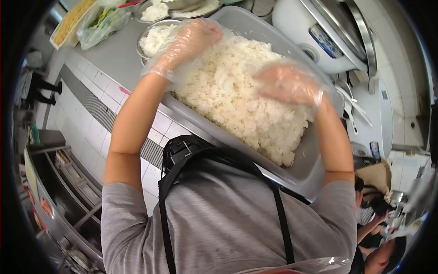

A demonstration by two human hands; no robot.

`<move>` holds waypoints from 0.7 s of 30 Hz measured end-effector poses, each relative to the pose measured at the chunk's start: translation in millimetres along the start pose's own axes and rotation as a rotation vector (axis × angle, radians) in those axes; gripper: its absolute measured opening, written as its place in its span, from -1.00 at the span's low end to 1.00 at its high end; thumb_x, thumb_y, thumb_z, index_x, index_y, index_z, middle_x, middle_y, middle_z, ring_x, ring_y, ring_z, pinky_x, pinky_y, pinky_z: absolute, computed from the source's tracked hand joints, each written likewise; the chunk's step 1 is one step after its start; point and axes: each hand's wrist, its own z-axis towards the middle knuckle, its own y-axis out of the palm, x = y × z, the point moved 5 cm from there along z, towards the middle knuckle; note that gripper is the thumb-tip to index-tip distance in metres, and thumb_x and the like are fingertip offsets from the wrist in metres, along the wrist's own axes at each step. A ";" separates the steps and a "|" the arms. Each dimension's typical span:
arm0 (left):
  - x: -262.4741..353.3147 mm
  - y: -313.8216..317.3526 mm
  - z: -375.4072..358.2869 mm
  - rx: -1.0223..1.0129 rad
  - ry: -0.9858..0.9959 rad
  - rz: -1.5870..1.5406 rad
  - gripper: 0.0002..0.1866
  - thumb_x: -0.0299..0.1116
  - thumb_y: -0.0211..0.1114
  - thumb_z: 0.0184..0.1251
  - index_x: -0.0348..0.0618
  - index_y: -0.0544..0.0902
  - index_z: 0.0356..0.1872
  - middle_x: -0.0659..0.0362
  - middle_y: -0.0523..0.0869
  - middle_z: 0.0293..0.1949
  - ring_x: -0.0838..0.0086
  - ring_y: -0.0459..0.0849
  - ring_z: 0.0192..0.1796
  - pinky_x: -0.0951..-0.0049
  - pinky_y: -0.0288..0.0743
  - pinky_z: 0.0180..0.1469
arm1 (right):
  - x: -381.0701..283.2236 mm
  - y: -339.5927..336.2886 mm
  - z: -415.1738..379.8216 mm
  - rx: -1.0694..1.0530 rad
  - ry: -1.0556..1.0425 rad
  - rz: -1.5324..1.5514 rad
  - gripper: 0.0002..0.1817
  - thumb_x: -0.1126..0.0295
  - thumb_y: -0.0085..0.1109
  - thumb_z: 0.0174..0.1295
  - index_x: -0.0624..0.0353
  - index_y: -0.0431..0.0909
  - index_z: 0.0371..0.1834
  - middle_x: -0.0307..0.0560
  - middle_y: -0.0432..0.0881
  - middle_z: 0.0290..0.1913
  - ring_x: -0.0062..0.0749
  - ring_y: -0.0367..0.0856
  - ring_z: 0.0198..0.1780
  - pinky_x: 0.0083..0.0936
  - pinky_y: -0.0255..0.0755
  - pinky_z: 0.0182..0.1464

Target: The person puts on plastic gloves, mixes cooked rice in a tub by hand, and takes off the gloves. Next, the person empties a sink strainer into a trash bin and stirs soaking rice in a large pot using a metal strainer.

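Cooked white rice (237, 91) lies heaped in a large grey plastic tub (305, 176) in front of me. Both my hands wear loose clear plastic gloves. At the tub's far left, my left hand (196, 41) is over the edge of the rice with its fingers curled in; whatever they may hold is hidden. My right hand (289, 84) hovers over the right part of the rice, its fingers pointing left and smeared by motion. Beside my left wrist stands a metal bowl of rice (157, 40).
More metal bowls with rice (154, 11) stand behind. Far left are a bag of greens (104, 25) and a container of yellowish food (75, 23). A large white rice cooker (315, 34) stands right of the tub, near white ladles (351, 107). Other people (383, 255) are at lower right.
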 end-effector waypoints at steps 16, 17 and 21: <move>-35.8 3.5 -14.4 0.311 0.314 0.146 -0.75 -0.24 0.10 0.17 -0.15 0.59 -0.24 0.06 0.63 -0.32 0.23 0.59 -0.27 0.32 0.44 -0.20 | -121.5 137.5 207.9 -0.544 -0.620 -0.489 -0.50 -0.01 -0.14 0.14 0.18 0.56 -0.15 -0.05 0.57 -0.10 -0.21 0.49 -0.03 -0.31 0.29 0.05; -35.0 3.9 -15.0 0.307 0.337 0.177 -0.75 -0.24 0.07 0.17 -0.15 0.58 -0.23 0.04 0.63 -0.30 0.18 0.57 -0.26 0.28 0.44 -0.19 | -119.9 131.3 192.7 -0.606 -0.575 -0.540 -0.50 -0.02 -0.14 0.14 0.18 0.56 -0.16 -0.05 0.57 -0.10 -0.21 0.49 -0.03 -0.31 0.29 0.05; -34.5 8.1 -11.2 0.199 0.297 0.332 -0.76 -0.29 0.04 0.16 -0.14 0.58 -0.25 0.03 0.62 -0.27 0.13 0.56 -0.24 0.24 0.43 -0.16 | -89.1 90.9 129.9 -0.736 -0.455 -0.668 -0.53 -0.01 -0.06 0.08 0.08 0.57 -0.13 0.00 0.53 -0.05 -0.20 0.42 0.05 -0.25 0.30 0.04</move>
